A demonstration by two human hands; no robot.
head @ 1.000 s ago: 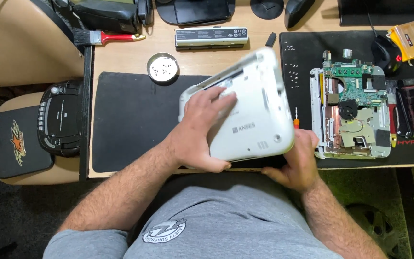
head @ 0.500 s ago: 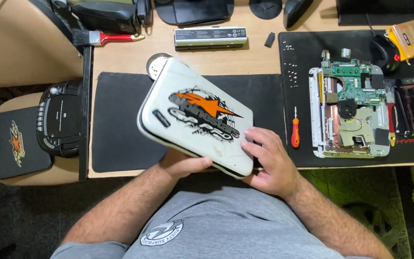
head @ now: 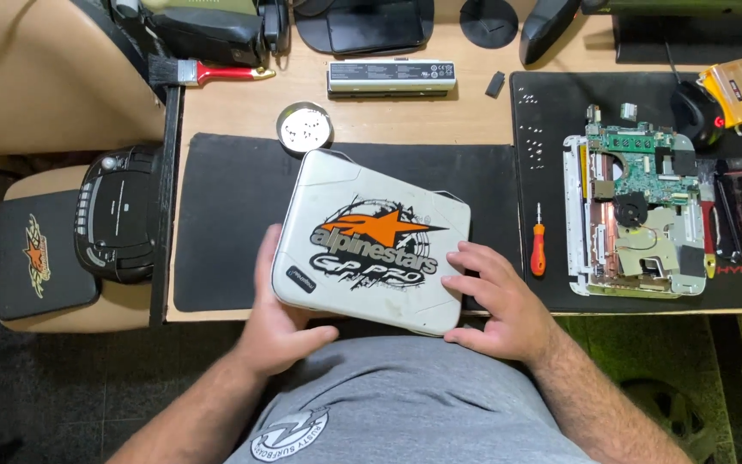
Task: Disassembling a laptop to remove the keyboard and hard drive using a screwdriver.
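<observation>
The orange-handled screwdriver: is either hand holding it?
No. The orange-handled screwdriver lies on the black mat, apart from the right hand, which rests on the white laptop lid.

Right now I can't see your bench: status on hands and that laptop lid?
Left hand grips white stickered lid at its left edge. Right hand flat on its right corner. Orange screwdriver alongside, apart.

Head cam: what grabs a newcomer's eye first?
The white laptop lid with a big orange and black star sticker, held over the black mat at the desk's near edge: left hand under its near left corner, right hand on its near right corner. Next, to the right, the opened laptop base with its green board showing, an orange screwdriver beside it.
</observation>
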